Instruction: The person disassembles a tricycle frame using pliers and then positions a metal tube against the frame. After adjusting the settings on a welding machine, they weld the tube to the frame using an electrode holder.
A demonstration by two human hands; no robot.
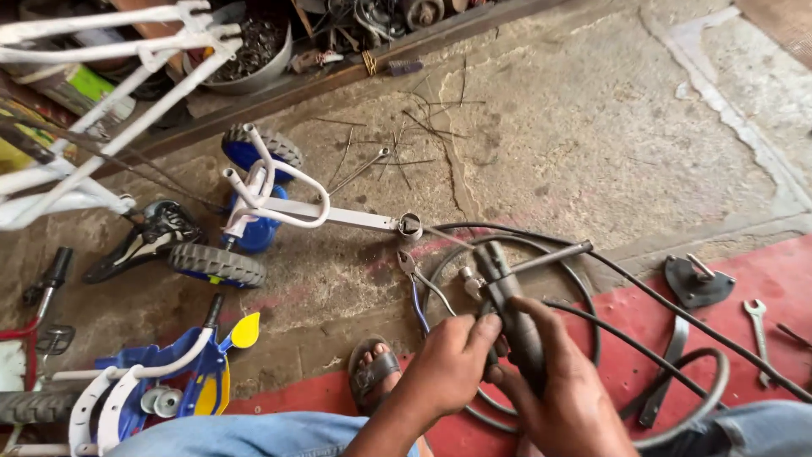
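Handlebar grip (516, 326) lower end hidden in right hand (562, 389); cable (677, 309) cut off right.

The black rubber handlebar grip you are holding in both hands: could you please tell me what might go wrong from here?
1. The black rubber handlebar grip, clutched by the right hand and pinched by the left hand, could slip and jab the fingers.
2. The looped black cable lies beside the sandalled foot and might snag it.
3. The blue-handled pliers and the silver spanner lie loose underfoot.
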